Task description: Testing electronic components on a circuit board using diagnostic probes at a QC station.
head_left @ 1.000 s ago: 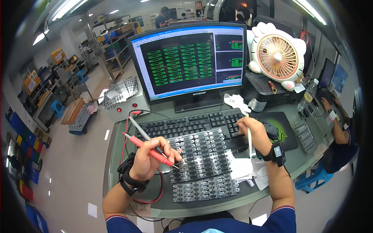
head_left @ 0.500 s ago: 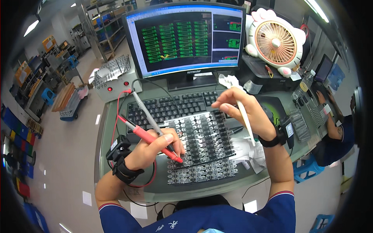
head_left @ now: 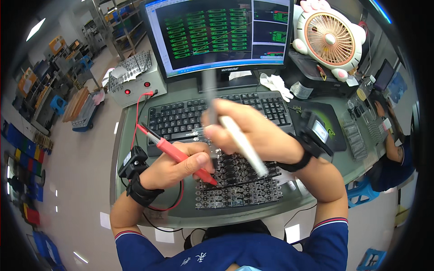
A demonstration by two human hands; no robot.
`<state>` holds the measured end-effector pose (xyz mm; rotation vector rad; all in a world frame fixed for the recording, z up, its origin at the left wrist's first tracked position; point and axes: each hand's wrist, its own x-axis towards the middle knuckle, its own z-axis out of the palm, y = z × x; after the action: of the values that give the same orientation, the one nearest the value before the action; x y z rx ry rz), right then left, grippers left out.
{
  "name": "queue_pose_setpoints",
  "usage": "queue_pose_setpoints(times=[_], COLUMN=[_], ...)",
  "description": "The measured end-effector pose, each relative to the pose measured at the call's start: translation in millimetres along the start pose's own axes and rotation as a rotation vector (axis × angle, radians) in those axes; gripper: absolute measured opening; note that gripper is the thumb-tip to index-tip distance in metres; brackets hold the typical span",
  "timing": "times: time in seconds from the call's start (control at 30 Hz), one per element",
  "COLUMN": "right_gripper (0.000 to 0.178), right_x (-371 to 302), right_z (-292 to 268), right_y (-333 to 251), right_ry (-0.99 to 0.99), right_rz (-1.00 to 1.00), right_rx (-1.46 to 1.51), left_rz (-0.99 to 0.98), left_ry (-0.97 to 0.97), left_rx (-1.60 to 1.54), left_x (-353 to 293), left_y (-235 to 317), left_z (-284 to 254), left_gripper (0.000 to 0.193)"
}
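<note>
My left hand [head_left: 174,171] is closed around a red test probe [head_left: 169,148], its tip down near the left edge of a circuit board panel [head_left: 246,171]. Thumb and fingers of my right hand [head_left: 257,128] are closed too, above the panel's far part. They grip a white stick [head_left: 242,142] slanting down to the right and a grey pen [head_left: 209,88] standing nearly upright, both blurred. The pen's dark lower end comes down beside my left fingers. Under the near edge of the panel lies another panel [head_left: 237,196] with rows of small boards.
Behind the panels sit a black keyboard [head_left: 176,117] and a monitor [head_left: 217,67]. A box with red sockets [head_left: 135,92] stands at left, joined to the probe's lead. At right are a fan [head_left: 330,40], a mouse pad [head_left: 332,135] and, farther off, a co-worker's arm [head_left: 392,147].
My right hand has moved left and taken hold of the grey pen, which was in my left hand. The white stick has swung with it. My left hand still holds the red probe.
</note>
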<state>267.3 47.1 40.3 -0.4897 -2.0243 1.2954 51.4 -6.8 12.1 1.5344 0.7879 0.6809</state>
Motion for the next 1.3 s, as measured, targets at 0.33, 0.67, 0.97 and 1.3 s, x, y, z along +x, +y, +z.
queue_pose_setpoints(times=[0.33,0.67,0.97,1.3], right_gripper=[0.027,0.025,0.025,0.027], right_x=[-81,-85,-84,-86], right_z=[1,8,9,9], right_y=[-8,1,0,1], right_ry=[0.142,0.127,0.145,0.131], right_rz=[0.309,0.168,0.155,0.088], right_rx=[0.179,-0.004,-0.037,-0.189], left_rz=[0.145,0.184,0.204,0.245], left_ry=[-0.183,-0.166,-0.163,-0.152], left_rx=[0.223,0.216,0.23,0.246], left_x=[4,6,7,7], left_y=[0,-1,-4,-4], left_z=[-15,-12,-11,-11], left_gripper=[0.014,0.02,0.02,0.021])
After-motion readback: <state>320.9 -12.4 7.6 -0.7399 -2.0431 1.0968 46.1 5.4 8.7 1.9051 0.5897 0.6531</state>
